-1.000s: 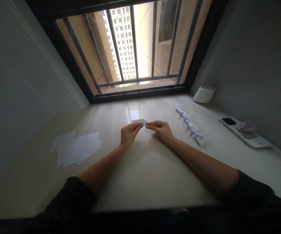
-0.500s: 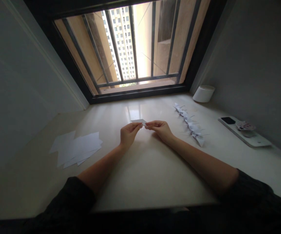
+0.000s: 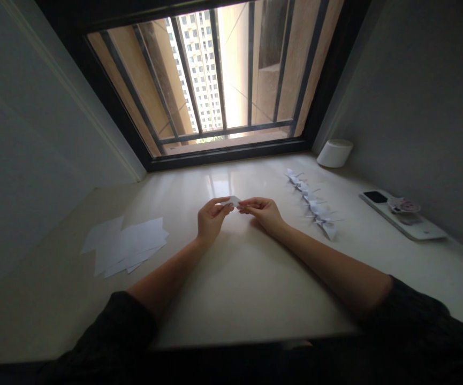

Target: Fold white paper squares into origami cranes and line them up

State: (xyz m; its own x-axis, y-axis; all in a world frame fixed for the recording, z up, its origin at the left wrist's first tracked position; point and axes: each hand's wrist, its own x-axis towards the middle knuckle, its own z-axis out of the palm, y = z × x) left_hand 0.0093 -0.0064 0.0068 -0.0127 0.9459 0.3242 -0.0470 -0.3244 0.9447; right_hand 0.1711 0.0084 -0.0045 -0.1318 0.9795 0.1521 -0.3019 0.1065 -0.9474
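The fingers [image 3: 220, 205] of the left hand [image 3: 212, 220] and the fingers [image 3: 251, 203] of the right hand [image 3: 264, 210] curl inward, tips close together, pinching a small folded paper [image 3: 234, 201] between them. The paper appears held just above the surface, midway between the hands.

It is thin, light and soft, so it will bend easily and crush under hard pressure, but its creased layers should be stiffer than a flat sheet. The folded edges, pinched lightly between fingertips and thumbs, look like the best place to hold it. Its long axis runs roughly crosswise between the hands, with a narrow end seeming to point toward the right hand, though the fingers hide part of it.

To the right of the hands, a row of paper cranes [image 3: 310, 204] runs away across the surface [image 3: 247, 299]. To the left lie loose white paper sheets [image 3: 129, 247]. Farther right, a phone [image 3: 374, 197] rests on a white slab [image 3: 411, 227], near a white cylinder [image 3: 334, 153] below a barred window [image 3: 215, 75].
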